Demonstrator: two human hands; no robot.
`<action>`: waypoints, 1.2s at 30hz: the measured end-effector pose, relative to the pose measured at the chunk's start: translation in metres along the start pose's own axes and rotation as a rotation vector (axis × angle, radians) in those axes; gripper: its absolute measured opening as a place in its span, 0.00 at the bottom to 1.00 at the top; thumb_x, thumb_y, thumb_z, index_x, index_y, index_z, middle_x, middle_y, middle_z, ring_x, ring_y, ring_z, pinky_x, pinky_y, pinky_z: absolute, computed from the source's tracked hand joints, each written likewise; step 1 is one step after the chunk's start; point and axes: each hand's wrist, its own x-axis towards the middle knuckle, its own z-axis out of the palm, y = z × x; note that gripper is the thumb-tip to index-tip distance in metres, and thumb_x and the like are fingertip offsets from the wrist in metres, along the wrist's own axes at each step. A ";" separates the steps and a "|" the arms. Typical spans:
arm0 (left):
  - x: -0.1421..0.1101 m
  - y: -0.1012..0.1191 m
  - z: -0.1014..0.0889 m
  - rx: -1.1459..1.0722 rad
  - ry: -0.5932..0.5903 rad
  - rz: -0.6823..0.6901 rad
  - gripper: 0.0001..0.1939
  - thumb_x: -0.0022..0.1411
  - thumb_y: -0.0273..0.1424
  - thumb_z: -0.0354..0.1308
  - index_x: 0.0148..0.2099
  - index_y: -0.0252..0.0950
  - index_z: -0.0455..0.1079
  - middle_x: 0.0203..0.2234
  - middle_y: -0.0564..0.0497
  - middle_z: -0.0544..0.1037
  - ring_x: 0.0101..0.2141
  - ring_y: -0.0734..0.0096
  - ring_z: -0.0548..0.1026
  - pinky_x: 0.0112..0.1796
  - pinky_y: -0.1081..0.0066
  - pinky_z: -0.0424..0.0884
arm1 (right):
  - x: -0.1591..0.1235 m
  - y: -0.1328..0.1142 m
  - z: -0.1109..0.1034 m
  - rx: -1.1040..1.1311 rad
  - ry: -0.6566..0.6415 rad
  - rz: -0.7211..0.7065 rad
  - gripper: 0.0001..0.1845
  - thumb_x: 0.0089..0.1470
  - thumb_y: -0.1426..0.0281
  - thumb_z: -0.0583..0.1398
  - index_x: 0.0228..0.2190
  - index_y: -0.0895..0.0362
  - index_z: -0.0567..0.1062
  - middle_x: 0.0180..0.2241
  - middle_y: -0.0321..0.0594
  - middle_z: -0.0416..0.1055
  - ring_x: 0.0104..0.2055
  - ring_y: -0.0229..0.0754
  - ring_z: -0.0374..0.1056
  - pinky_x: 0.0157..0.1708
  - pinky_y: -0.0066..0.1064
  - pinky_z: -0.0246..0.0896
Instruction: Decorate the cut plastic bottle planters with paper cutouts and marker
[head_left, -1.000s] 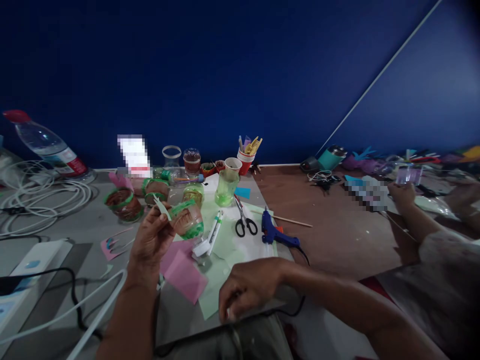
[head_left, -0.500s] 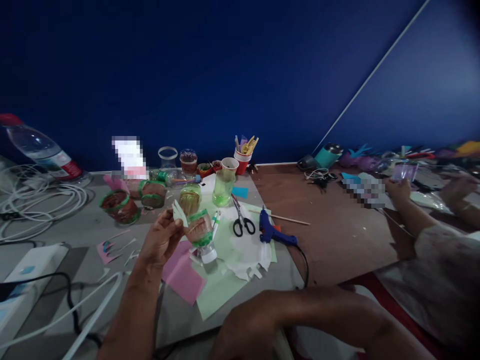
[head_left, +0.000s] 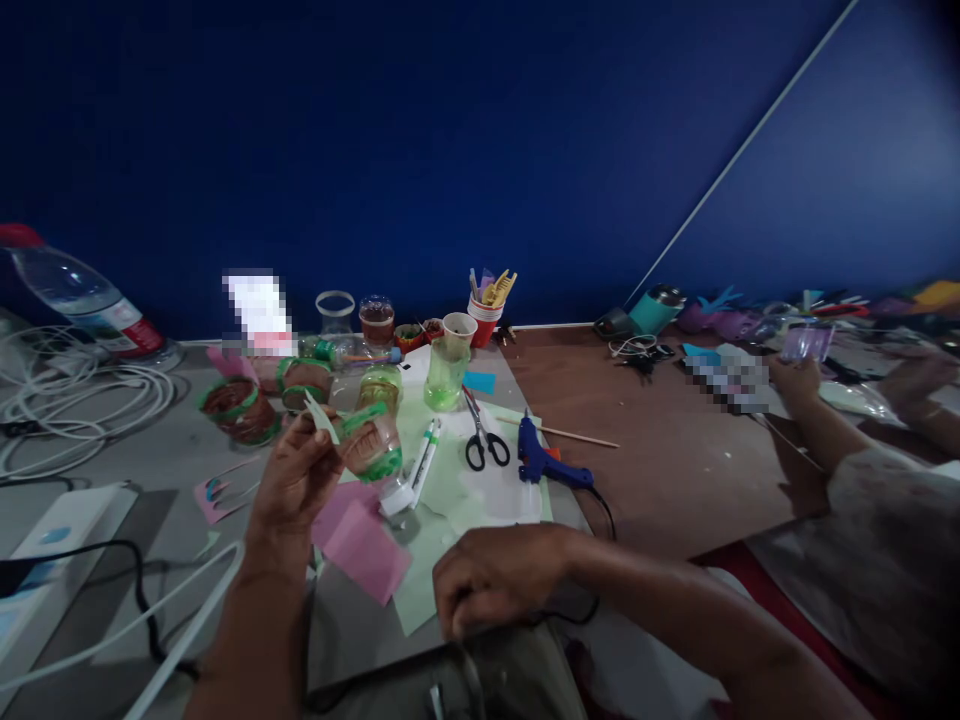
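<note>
My left hand point(head_left: 298, 465) is closed on the cut top of a plastic bottle point(head_left: 373, 442), painted brown and green. Its neck and white cap point(head_left: 396, 496) point down to the right. A folded pale green paper piece point(head_left: 321, 416) stands up at the same fingertips. My right hand point(head_left: 491, 575) has curled fingers just above a dark bag-like thing point(head_left: 495, 675) at the table's near edge; whatever those fingers grip is hidden. Pink paper point(head_left: 364, 550) and pale green paper point(head_left: 427, 560) lie between the hands. Two white markers point(head_left: 425, 462) rest beside the bottle top.
Scissors point(head_left: 486, 449) and a blue glue gun point(head_left: 551, 462) lie beyond my right hand. Behind stand a green-tinted bottle piece point(head_left: 446, 380), painted pots point(head_left: 240, 412) and red cups point(head_left: 486, 325). Cables point(head_left: 97, 390) cover the left side. Another person's arm point(head_left: 814, 410) works at right.
My left hand has moved left with the bottle top, which is tilted more. My right hand has risen from the near edge, and the dark bag-like thing has come into view below it.
</note>
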 end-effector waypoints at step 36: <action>-0.019 -0.043 0.028 0.378 -0.291 -0.232 0.11 0.49 0.33 0.66 0.36 0.37 0.70 0.19 0.57 0.70 0.18 0.79 0.67 0.21 0.78 0.63 | -0.106 0.071 -0.015 -0.615 0.808 0.934 0.30 0.48 0.73 0.60 0.54 0.56 0.63 0.49 0.50 0.59 0.44 0.47 0.66 0.43 0.34 0.59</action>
